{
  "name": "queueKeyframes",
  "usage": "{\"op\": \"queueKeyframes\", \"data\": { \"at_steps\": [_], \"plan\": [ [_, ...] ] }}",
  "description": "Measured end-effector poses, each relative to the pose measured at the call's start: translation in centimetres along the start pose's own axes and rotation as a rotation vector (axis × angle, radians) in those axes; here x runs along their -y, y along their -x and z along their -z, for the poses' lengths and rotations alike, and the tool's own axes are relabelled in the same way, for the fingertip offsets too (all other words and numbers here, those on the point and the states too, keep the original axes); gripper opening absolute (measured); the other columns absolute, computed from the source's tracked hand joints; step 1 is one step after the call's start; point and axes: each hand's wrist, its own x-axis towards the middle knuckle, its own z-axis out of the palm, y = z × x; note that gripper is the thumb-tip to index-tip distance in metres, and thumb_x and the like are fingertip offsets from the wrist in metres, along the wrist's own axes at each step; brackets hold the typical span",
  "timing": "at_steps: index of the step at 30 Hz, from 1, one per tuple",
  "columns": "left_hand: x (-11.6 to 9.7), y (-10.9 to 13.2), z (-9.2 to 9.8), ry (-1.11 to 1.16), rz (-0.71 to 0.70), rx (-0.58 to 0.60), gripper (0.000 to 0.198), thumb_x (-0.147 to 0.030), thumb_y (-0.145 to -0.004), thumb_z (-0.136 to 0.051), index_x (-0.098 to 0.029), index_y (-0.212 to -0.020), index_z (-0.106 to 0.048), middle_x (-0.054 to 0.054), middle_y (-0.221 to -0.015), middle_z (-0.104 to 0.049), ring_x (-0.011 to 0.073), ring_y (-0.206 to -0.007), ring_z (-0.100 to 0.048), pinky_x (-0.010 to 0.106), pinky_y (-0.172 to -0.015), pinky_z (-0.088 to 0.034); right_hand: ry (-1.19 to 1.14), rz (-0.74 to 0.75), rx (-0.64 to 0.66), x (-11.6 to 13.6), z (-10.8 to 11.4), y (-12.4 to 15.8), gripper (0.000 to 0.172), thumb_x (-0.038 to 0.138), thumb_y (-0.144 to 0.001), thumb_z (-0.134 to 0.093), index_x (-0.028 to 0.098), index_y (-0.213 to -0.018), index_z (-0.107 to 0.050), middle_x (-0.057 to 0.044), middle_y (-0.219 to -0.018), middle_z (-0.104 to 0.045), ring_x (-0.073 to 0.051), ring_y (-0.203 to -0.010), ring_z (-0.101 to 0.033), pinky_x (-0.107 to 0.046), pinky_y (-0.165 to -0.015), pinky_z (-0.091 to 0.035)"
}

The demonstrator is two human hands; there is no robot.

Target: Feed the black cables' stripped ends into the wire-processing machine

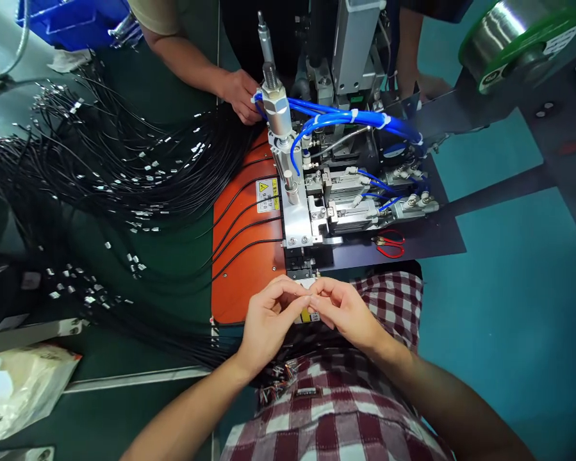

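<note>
My left hand [271,317] and my right hand [338,307] meet fingertip to fingertip in front of the machine's near end. Both are pinched; whatever lies between the fingertips is too small to make out. Just beyond them stands the silver machine [297,221] with blue air tubes [350,116]. An orange plate [242,288] lies left of it, with several black cables [249,243] running across into the machine. Below my left hand, stripped coloured wire ends [278,381] of a black cable bundle [186,336] rest by my checked apron [345,410].
A large heap of black cables [172,166] with small clear-white ends covers the left side. Across from me, a co-worker's hand [243,96] is at the machine's far side. Red-handled cutters [391,243] lie right of the machine. A solder wire spool [513,41] hangs top right.
</note>
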Motion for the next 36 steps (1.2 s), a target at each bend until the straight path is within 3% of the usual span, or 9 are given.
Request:
{"op": "queueKeyframes", "data": {
  "at_steps": [4,6,11,13,17,20,23,27,36],
  "plan": [
    [0.5,-0.3,0.4,0.199,0.114,0.044,0.013,-0.026,-0.081,-0.068,-0.015,-0.078,-0.063,-0.001,-0.08,-0.053,0.0047,-0.054,-0.047,0.019,-0.052,-0.037,0.172,0.107,-0.128,-0.2,-0.1,0.6,0.024,0.036,-0.087,-0.058,0.017,-0.073,-0.053,0.002,-0.065,-0.049,-0.009,-0.054,-0.04,-0.022,-0.05,-0.034],
    [0.7,-0.6,0.5,0.234,0.183,0.048,0.016,-0.028,-0.081,-0.068,-0.014,-0.08,-0.061,-0.003,-0.072,-0.052,0.0033,-0.048,-0.042,0.018,-0.048,-0.033,0.309,0.169,-0.147,-0.3,0.1,0.6,0.021,0.033,-0.088,-0.056,0.017,-0.074,-0.054,0.0,-0.069,-0.052,-0.011,-0.062,-0.045,-0.024,-0.057,-0.038],
    [0.0,-1.8,0.6,0.038,0.23,0.071,0.022,-0.035,-0.081,-0.066,-0.015,-0.08,-0.058,-0.006,-0.053,-0.045,0.0044,-0.042,-0.036,0.017,-0.041,-0.026,0.206,0.081,-0.083,0.1,1.2,-0.9,0.023,0.036,-0.086,-0.057,0.018,-0.074,-0.052,0.003,-0.062,-0.047,-0.009,-0.051,-0.042,-0.021,-0.046,-0.035],
    [-0.5,-2.4,0.9,-0.093,0.152,0.06,0.02,-0.034,-0.082,-0.064,-0.017,-0.089,-0.058,-0.003,-0.065,-0.053,0.0059,-0.047,-0.043,0.018,-0.044,-0.033,0.169,0.057,-0.097,0.6,1.9,-1.6,0.023,0.037,-0.084,-0.059,0.017,-0.073,-0.052,0.004,-0.061,-0.048,-0.008,-0.048,-0.042,-0.021,-0.044,-0.034],
    [-0.5,-3.4,2.1,-0.49,-0.19,0.089,0.009,-0.022,-0.087,-0.057,-0.018,-0.092,-0.063,0.002,-0.086,-0.058,0.0121,-0.075,-0.056,0.023,-0.068,-0.046,0.208,0.047,-0.118,1.2,3.2,-2.8,0.021,0.034,-0.083,-0.059,0.017,-0.073,-0.054,0.003,-0.065,-0.055,-0.007,-0.047,-0.044,-0.021,-0.045,-0.035],
    [0.6,-4.2,3.1,-0.665,-0.4,0.183,0.02,-0.016,-0.091,-0.048,-0.018,-0.099,-0.066,0.004,-0.089,-0.059,0.0138,-0.084,-0.057,0.025,-0.077,-0.047,0.225,0.037,-0.128,0.9,3.8,-3.6,0.019,0.033,-0.083,-0.059,0.016,-0.074,-0.055,0.003,-0.065,-0.055,-0.007,-0.045,-0.045,-0.022,-0.045,-0.034],
    [1.8,-4.8,3.9,-0.783,-0.52,0.234,0.029,-0.016,-0.093,-0.043,-0.019,-0.114,-0.064,0.004,-0.088,-0.057,0.0134,-0.08,-0.057,0.024,-0.073,-0.048,0.235,0.036,-0.127,0.2,4.1,-4.2,0.017,0.031,-0.083,-0.058,0.016,-0.076,-0.055,0.003,-0.065,-0.055,-0.007,-0.045,-0.045,-0.021,-0.045,-0.034],
    [2.6,-5.1,4.2,-0.945,-0.593,0.25,0.034,-0.017,-0.094,-0.04,-0.021,-0.121,-0.061,0.005,-0.092,-0.054,0.0138,-0.08,-0.056,0.025,-0.07,-0.049,0.296,0.036,-0.135,-0.5,4.4,-4.7,0.017,0.032,-0.086,-0.056,0.017,-0.077,-0.055,0.002,-0.066,-0.056,-0.008,-0.046,-0.047,-0.021,-0.046,-0.037],
    [2.2,-5.0,3.8,-1.051,-0.573,0.201,0.035,-0.014,-0.092,-0.041,-0.021,-0.117,-0.064,0.006,-0.092,-0.051,0.014,-0.076,-0.055,0.025,-0.065,-0.05,0.409,0.106,-0.181,-1.1,4.1,-4.5,0.018,0.033,-0.09,-0.052,0.018,-0.082,-0.055,0.002,-0.068,-0.058,-0.009,-0.051,-0.05,-0.022,-0.049,-0.04]
  ]
}}
